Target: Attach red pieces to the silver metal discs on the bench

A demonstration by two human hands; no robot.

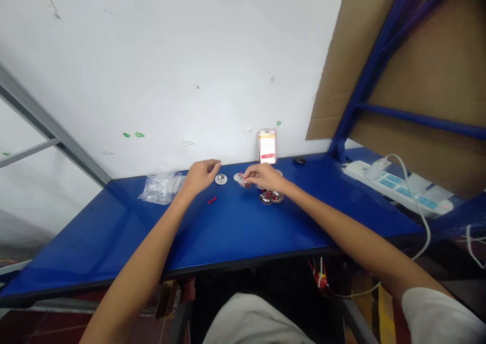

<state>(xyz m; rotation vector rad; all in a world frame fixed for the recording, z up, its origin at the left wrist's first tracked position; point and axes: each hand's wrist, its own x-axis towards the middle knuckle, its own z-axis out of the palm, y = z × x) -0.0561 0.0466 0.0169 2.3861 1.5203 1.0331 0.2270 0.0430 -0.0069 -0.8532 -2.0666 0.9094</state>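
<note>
The right hand (261, 176) has its grip pinched on a shiny metal disc (243, 183), toward the back of the blue worktop (235, 232). The left hand (202, 177) is near another round disc (220, 180); I can't tell if its grip is closed. A little red strap (212, 200) lies nearby.

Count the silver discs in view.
At least 5: one silver disc near the left hand, one at the right hand, one just behind that, two overlapping near its wrist. Others may be hidden there.
</note>
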